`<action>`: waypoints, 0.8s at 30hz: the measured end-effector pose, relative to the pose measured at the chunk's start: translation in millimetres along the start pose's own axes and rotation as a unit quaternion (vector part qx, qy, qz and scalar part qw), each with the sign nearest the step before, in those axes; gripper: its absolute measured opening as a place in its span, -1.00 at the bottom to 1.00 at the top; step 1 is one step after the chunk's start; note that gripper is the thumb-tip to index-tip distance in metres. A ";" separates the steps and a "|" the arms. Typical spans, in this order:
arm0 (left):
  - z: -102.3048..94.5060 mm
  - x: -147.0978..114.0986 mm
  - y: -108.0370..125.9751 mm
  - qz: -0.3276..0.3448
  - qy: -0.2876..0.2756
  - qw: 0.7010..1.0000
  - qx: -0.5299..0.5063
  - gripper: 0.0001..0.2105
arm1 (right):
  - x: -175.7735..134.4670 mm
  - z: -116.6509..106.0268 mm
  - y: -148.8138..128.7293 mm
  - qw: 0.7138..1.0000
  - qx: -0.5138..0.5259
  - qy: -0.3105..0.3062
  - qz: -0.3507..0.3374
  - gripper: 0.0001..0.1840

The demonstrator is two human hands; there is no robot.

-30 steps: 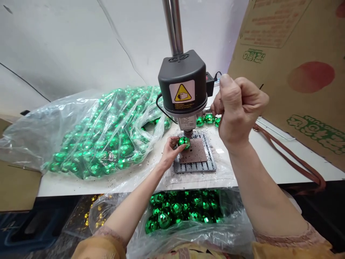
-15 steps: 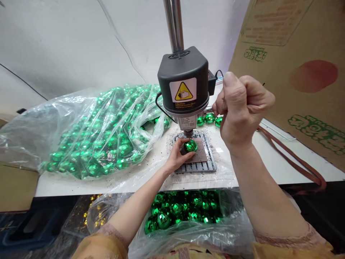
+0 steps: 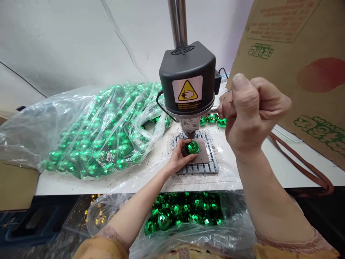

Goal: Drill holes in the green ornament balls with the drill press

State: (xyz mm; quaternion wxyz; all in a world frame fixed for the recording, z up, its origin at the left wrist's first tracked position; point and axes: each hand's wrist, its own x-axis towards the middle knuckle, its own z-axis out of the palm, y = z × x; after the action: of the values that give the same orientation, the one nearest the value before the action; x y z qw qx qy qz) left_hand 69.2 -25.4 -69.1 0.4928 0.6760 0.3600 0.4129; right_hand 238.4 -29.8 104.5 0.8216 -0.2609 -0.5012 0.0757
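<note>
My left hand [image 3: 181, 156] holds a shiny green faceted ball ornament [image 3: 193, 147] between thumb and fingers. The ball rests on a brown square board [image 3: 201, 158] over the slotted metal base [image 3: 198, 168] of a small bench drill press. Just above the ball is the chuck [image 3: 191, 134], below the black motor head [image 3: 188, 79] with its yellow warning sticker. My right hand [image 3: 256, 113] is closed in a fist at the right side of the machine, wrapped round the drill press lever [image 3: 214, 109]. Most of that lever is hidden by the hand.
A clear plastic bag [image 3: 88, 136] of green balls lies on the white table [image 3: 67, 185] at left. Another open bag of green balls [image 3: 185, 212] sits below the front edge. Several green balls [image 3: 212, 118] lie behind my right hand. A cardboard box [image 3: 293, 68] stands at right.
My right hand and the motor head appear a little farther right and larger, with the view itself slightly shifted. The left hand still holds the ball on the board.
</note>
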 end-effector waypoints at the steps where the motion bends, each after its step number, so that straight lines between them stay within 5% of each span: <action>1: 0.2 -0.2 -0.2 -0.001 0.000 1.000 -0.004 -0.50 | -1.1 -0.3 0.1 1.000 -0.005 0.003 0.001 -0.40; 24: 2.0 0.5 -1.8 -0.005 0.018 1.000 -0.018 -0.49 | -34.2 -11.8 6.5 0.997 -0.021 0.034 -0.061 -0.38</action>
State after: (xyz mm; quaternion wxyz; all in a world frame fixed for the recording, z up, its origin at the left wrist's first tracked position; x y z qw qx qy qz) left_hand 71.1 -25.2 -71.1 0.5000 0.6578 0.3648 0.4292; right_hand 232.9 -41.7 70.1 0.8356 -0.2490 -0.4897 0.0059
